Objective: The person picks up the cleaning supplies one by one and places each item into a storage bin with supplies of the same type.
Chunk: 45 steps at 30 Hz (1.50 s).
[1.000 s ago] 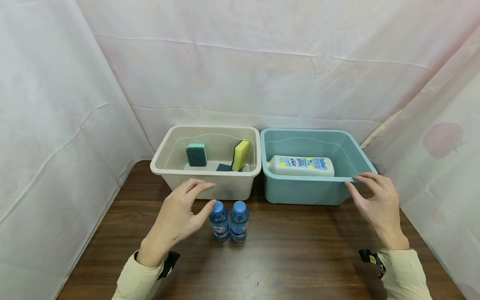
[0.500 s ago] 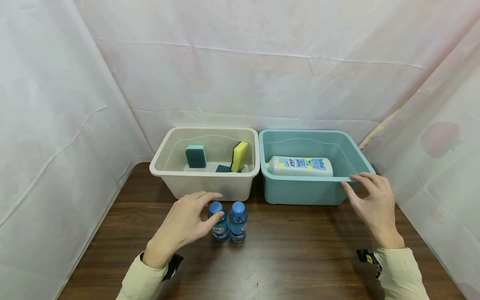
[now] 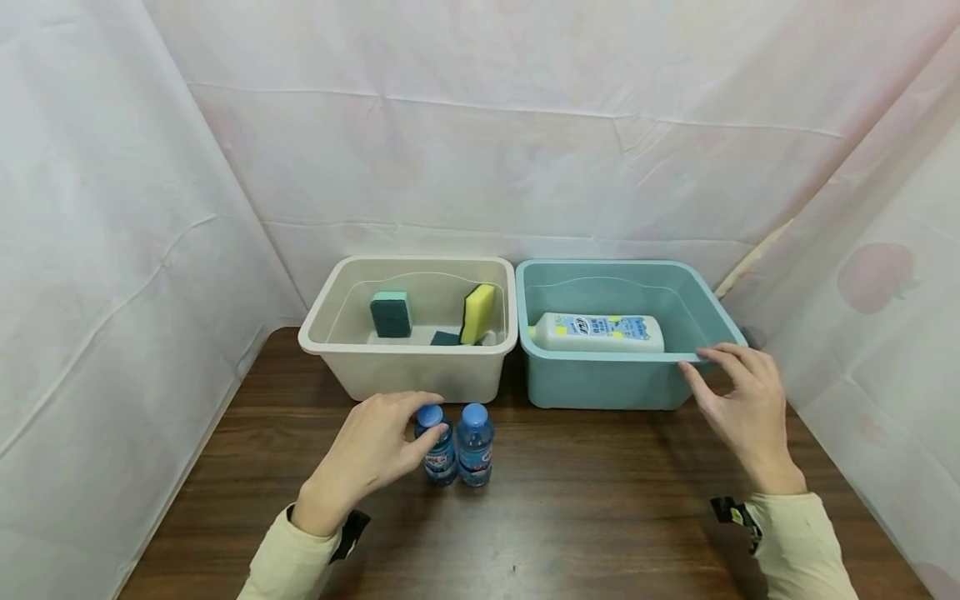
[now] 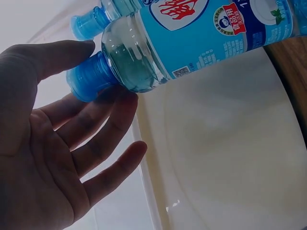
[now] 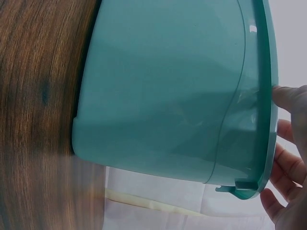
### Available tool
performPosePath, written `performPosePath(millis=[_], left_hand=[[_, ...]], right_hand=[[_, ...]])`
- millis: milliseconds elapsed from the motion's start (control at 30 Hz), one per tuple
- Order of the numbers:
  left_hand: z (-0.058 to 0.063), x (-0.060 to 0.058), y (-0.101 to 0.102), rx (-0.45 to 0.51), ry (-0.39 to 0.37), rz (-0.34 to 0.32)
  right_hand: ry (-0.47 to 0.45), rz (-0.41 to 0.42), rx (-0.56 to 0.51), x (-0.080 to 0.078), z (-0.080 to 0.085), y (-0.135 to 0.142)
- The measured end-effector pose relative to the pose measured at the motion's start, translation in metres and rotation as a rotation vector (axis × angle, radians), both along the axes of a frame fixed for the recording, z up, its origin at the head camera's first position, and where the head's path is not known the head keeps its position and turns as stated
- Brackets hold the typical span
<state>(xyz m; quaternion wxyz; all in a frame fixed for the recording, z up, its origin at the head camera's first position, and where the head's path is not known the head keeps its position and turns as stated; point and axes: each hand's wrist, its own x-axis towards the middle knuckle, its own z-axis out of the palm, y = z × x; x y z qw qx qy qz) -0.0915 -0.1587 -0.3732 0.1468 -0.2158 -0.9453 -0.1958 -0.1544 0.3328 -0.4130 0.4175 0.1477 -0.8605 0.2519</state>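
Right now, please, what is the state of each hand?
Left hand: closed around the cap of the left bottle; how firmly, I cannot tell.
Right hand: holding the blue bin by its near rim.

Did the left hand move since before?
Yes: against the cream bin, the left hand went right and down in the head view, to a bottle cap.

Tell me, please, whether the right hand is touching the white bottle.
Apart. The head view shows it: a bare stretch of the teal bin is visible between the fingertips of the right hand and the near end of the white bottle.
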Motion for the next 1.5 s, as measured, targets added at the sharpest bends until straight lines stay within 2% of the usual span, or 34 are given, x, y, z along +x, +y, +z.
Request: performPosePath(millis=[167,367,567,767,1000,1267,1500], left_hand=[[-0.001,-0.001,0.000,0.004,0.028,-0.015],[-0.002,-0.004,0.000,-0.010,0.109,-0.037],[-0.002,-0.005,-0.001,-0.027,0.152,-0.047],[-0.001,-0.005,-0.004,-0.032,0.164,-0.030],[0.000,-0.006,-0.006,-0.023,0.157,-0.014],[-0.001,-0.009,-0.014,-0.005,0.158,0.005],[0.004,-0.012,-0.019,-0.007,0.178,0.025]], right_hand=[[-0.026,-0.007,0.014,0.001,-0.001,0.001],[-0.009,-0.010,0.003,0.001,-0.001,0.002],[0.017,-0.009,-0.015,0.000,-0.003,0.001],[0.045,0.012,-0.030,-0.003,-0.003,-0.001],[0.021,0.008,-0.014,-0.002,-0.003,0.000],[0.057,0.012,-0.055,-0.005,-0.007,-0.001],[0.064,0.002,-0.073,-0.004,-0.007,-0.003]])
